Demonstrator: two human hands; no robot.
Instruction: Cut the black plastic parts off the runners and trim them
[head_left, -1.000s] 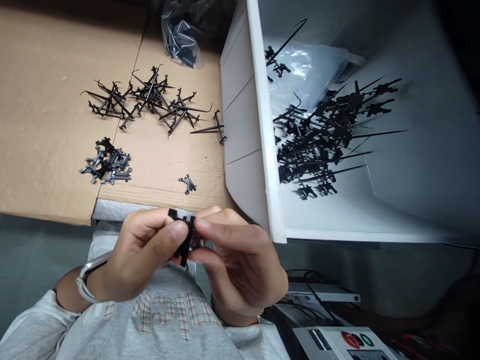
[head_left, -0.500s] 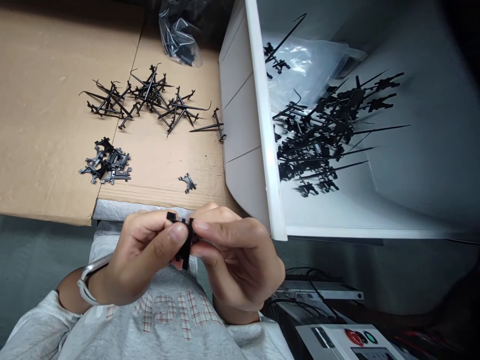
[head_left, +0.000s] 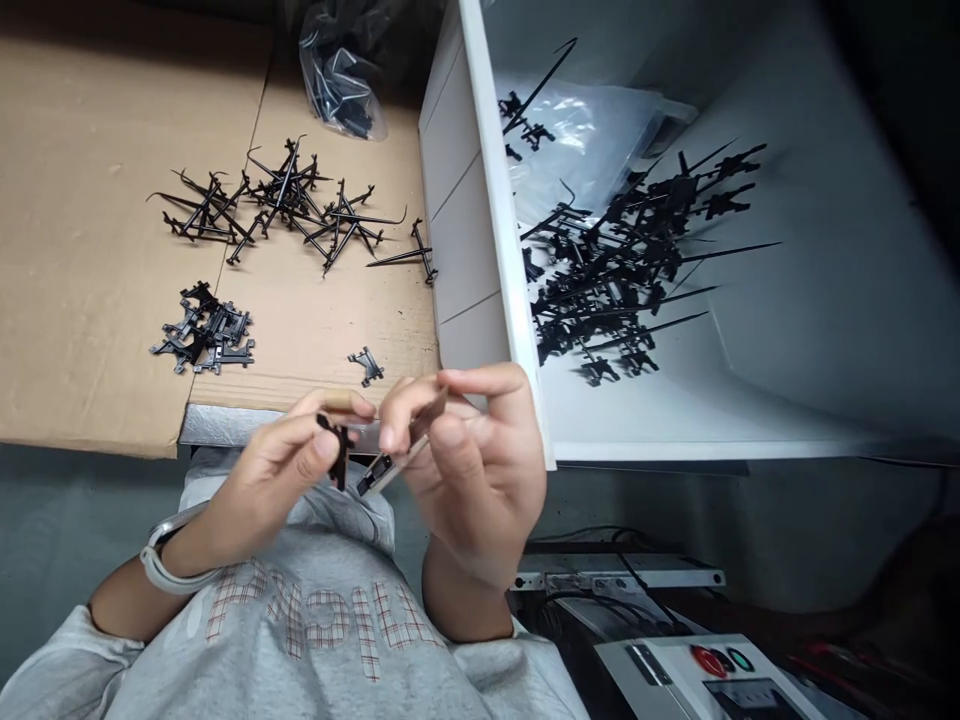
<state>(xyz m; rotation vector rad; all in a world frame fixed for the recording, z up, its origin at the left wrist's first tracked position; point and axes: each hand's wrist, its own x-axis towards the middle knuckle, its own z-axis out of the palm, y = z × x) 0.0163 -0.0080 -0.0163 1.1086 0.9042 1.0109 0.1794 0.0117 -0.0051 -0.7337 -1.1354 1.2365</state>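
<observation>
Left hand closed in a pinch, thumb against fingers, on a small black plastic bracket with notched ends; bracket roughly upright, in the air just off the front edge of the brown cardboard sheeting. Right hand partly curled, thumb and fingers around a slim, pale, flat strip with a dark end; fingers hide much of it, can't tell what it is. Dark end points at the bracket, looks just apart.

Step, my read: close two-hand work on this one bracket. Next move seems to call for a steady left pinch and careful aim of the dark end, fingertips clear.

Near the cardboard's front edge: heap of flat black plastic brackets, plus a lone black bracket toward the right edge. Farther back: thin, spiky black rods. More black pieces inside the white plastic bin.
</observation>
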